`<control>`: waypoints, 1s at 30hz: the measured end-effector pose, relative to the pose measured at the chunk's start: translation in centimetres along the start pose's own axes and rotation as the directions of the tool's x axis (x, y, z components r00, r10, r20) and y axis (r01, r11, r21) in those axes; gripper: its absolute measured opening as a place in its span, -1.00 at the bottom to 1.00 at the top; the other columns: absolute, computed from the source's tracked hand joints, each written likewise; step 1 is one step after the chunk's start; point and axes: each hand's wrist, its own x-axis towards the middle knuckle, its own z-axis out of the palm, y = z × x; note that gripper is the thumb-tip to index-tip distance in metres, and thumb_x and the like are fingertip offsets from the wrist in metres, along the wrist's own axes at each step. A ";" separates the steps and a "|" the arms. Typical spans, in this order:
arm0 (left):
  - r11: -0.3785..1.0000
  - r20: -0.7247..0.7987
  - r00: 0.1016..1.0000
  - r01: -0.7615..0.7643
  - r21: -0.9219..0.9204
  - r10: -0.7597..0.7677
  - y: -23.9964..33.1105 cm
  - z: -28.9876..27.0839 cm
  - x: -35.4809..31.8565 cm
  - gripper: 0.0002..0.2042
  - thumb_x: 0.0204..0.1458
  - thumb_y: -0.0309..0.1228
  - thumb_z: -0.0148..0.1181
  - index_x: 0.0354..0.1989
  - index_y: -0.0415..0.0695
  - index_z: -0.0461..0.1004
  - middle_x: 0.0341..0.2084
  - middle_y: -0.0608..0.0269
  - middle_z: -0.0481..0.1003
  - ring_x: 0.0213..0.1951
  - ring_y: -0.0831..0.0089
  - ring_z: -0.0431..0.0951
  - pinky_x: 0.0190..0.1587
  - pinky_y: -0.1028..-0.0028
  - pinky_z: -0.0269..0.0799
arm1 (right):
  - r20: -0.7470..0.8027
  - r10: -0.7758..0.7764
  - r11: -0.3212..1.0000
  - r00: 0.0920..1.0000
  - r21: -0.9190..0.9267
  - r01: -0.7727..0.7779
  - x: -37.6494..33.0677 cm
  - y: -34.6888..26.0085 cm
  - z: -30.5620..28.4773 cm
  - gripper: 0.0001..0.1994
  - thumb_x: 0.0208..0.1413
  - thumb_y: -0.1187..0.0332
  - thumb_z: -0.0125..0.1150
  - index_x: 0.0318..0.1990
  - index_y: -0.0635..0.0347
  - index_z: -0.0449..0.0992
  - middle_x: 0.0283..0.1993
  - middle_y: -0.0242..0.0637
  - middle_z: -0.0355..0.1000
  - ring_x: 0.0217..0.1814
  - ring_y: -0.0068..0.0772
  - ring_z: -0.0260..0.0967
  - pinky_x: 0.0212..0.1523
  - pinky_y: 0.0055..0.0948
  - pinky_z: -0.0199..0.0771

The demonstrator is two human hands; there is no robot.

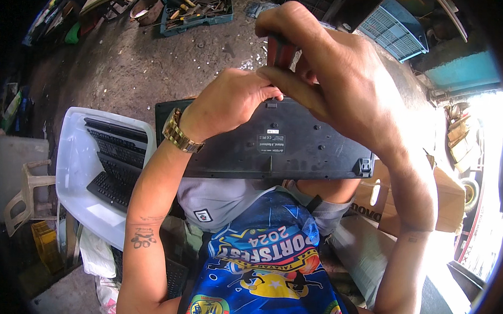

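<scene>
A black keyboard (235, 151) lies face down across my lap, its underside with screw holes and a label turned up. Above its far edge, my right hand (343, 77) is wrapped round the red and black handle of a screwdriver (280, 52), held upright. The screwdriver's shaft and tip are hidden behind my fingers. My left hand (225, 103), with a gold watch (180, 133) at the wrist, is closed just below the handle. Its thumb and fingers are pinched together over the keyboard's far edge; what they hold is hidden.
On my left stands a white plastic tub (68, 167) with several black keyboards (115, 163) in it. A blue toolbox (198, 25) full of hand tools sits on the dirty floor ahead. A blue crate (391, 29) is at far right, cardboard boxes (441, 199) nearer.
</scene>
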 end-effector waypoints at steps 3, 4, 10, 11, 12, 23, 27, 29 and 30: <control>1.000 0.012 1.000 0.000 0.007 0.000 -0.1 0.2 -0.1 -0.91 0.20 -0.46 0.28 -0.18 -0.19 0.58 -0.42 0.02 0.65 -0.31 0.02 0.69 -0.29 0.23 0.57 | 0.170 0.021 0.996 0.985 0.087 -0.037 1.2 -1.1 -1.9 -0.70 0.27 0.35 0.19 0.06 0.28 0.35 -0.50 -0.10 0.49 -0.51 -0.01 0.54 -0.42 -0.14 0.57; 0.999 0.003 0.999 -0.033 0.019 0.033 -0.3 0.3 -0.1 -0.90 0.19 -0.46 0.29 -0.18 -0.20 0.57 -0.42 0.03 0.65 -0.31 0.03 0.69 -0.29 0.23 0.58 | 0.257 0.071 0.993 0.964 0.074 -0.093 1.4 -1.3 -2.6 -0.70 0.29 0.33 0.15 0.06 0.31 0.34 -0.52 -0.07 0.49 -0.53 0.02 0.53 -0.42 -0.13 0.58; 0.987 -0.082 0.989 -0.133 -0.090 0.126 -1.8 1.0 0.1 -0.83 0.14 -0.45 0.36 -0.16 -0.19 0.55 -0.38 0.07 0.66 -0.30 0.04 0.69 -0.32 0.23 0.58 | 0.138 -0.104 0.947 0.985 -0.290 0.141 1.7 -1.6 -2.3 -0.71 0.11 0.43 0.38 -0.08 0.18 0.39 -0.34 -0.22 0.52 -0.28 -0.06 0.60 -0.34 -0.10 0.52; 0.987 -0.083 0.988 -0.134 -0.094 0.126 -1.9 1.0 0.1 -0.83 0.14 -0.43 0.37 -0.16 -0.18 0.55 -0.38 0.06 0.66 -0.30 0.04 0.69 -0.33 0.24 0.57 | 0.166 -0.197 0.946 0.966 -0.228 0.232 1.9 -1.3 -2.0 -0.72 0.12 0.42 0.37 -0.12 0.19 0.38 -0.34 -0.20 0.52 -0.26 -0.02 0.59 -0.32 -0.07 0.51; 0.979 -0.103 0.982 -0.171 -0.113 0.160 -2.0 1.1 0.1 -0.82 0.14 -0.41 0.37 -0.15 -0.17 0.55 -0.37 0.06 0.66 -0.29 0.04 0.69 -0.33 0.24 0.57 | 0.188 -0.289 0.933 0.939 -0.165 0.320 2.0 -1.2 -2.2 -0.73 0.12 0.40 0.36 -0.15 0.21 0.36 -0.35 -0.18 0.51 -0.23 0.02 0.58 -0.30 -0.05 0.50; 0.979 -0.089 0.994 -0.083 -0.189 0.067 -0.8 1.0 0.0 -0.83 0.18 -0.43 0.35 -0.08 -0.15 0.63 -0.25 0.03 0.69 -0.24 0.16 0.73 -0.20 0.34 0.62 | 0.406 -0.183 0.908 0.896 -0.281 0.312 3.2 -3.7 -4.3 -0.80 0.08 0.53 0.29 -0.16 0.18 0.44 -0.26 -0.12 0.52 -0.13 0.02 0.57 -0.20 -0.06 0.53; 0.990 -0.095 0.991 -0.098 -0.097 0.089 -1.1 1.0 0.2 -0.83 0.17 -0.45 0.35 -0.09 -0.17 0.64 -0.23 0.05 0.70 -0.21 0.21 0.75 -0.17 0.38 0.63 | 0.491 0.154 0.878 0.857 -0.467 0.110 3.0 -2.8 -4.4 -0.80 0.06 0.55 0.28 -0.15 0.17 0.46 -0.26 -0.13 0.54 -0.11 0.04 0.56 -0.18 -0.07 0.53; 0.987 -0.146 0.984 -0.116 -0.112 0.099 -1.0 1.1 0.3 -0.81 0.13 -0.44 0.40 -0.11 -0.18 0.64 -0.30 0.08 0.71 -0.26 0.21 0.75 -0.22 0.38 0.63 | 0.457 -0.002 0.890 0.890 -0.405 0.209 2.8 -2.3 -3.8 -0.80 0.06 0.53 0.29 -0.15 0.18 0.47 -0.26 -0.14 0.55 -0.15 0.03 0.57 -0.20 -0.07 0.54; 0.988 -0.147 0.984 -0.113 -0.107 0.097 -1.0 1.1 0.4 -0.81 0.12 -0.43 0.40 -0.11 -0.17 0.63 -0.33 0.10 0.71 -0.27 0.22 0.75 -0.23 0.38 0.63 | 0.431 -0.137 0.890 0.892 -0.343 0.302 2.8 -2.2 -3.9 -0.80 0.07 0.50 0.31 -0.15 0.18 0.47 -0.25 -0.13 0.57 -0.18 0.04 0.58 -0.22 -0.07 0.54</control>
